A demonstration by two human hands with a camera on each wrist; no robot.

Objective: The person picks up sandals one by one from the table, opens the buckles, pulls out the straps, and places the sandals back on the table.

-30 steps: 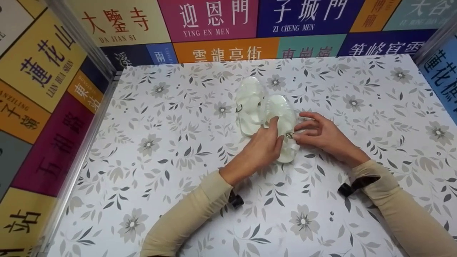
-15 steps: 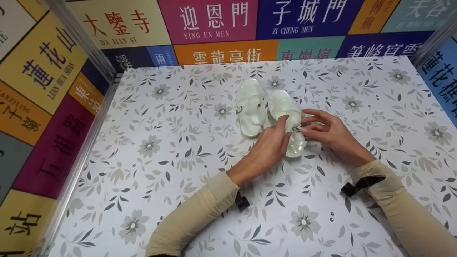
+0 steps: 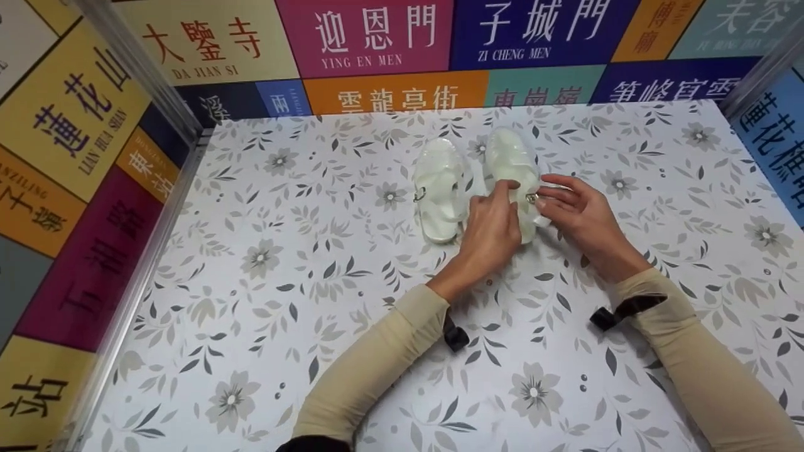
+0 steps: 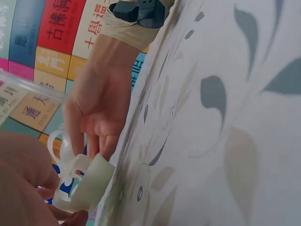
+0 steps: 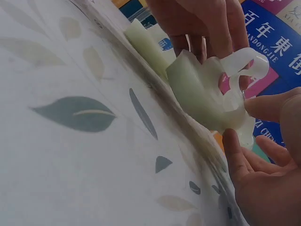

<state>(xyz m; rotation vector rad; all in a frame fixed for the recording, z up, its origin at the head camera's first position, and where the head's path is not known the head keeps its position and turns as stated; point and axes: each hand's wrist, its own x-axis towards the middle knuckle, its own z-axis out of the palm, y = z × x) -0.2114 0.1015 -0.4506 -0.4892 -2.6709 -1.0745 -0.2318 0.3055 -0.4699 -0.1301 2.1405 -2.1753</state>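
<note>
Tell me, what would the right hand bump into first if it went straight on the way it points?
The right hand would first meet the pale green sandal at its fingertips, which it touches; beyond that, depth makes the line hard to judge.

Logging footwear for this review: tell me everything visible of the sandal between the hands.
The sandal is pale greenish white, glossy and plastic-looking, with a small metallic buckle on its outer side and a curling white strap. It points toe-first away from the head camera, right of its mate. The left hand grips its inner side; the right hand pinches near the buckle. Whether it rests on the table is unclear.
</note>
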